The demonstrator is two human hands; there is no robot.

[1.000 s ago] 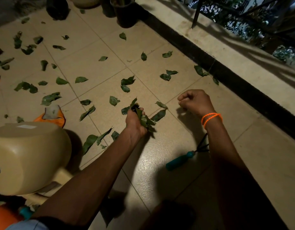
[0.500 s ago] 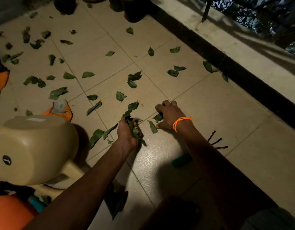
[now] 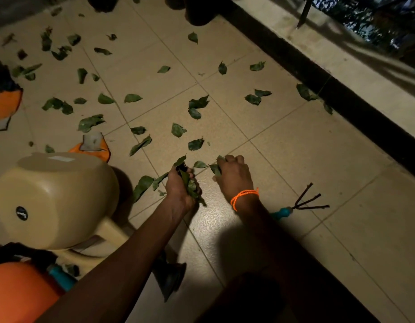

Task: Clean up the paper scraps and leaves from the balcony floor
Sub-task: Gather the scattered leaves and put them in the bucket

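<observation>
- Left hand (image 3: 181, 185) is clenched round a bunch of leaves (image 3: 190, 185), low over the floor (image 3: 295, 159).
- Right hand (image 3: 233, 174), orange band (image 3: 243, 198) at the wrist, is down on the tiles, fingers curled onto a leaf (image 3: 215, 169).
- Loose leaves (image 3: 197, 106) lie scattered further out; orange scraps (image 3: 94, 148) sit by the beige tub (image 3: 54, 201).
- A hand rake (image 3: 302, 205) lies just beside the right forearm.
</observation>
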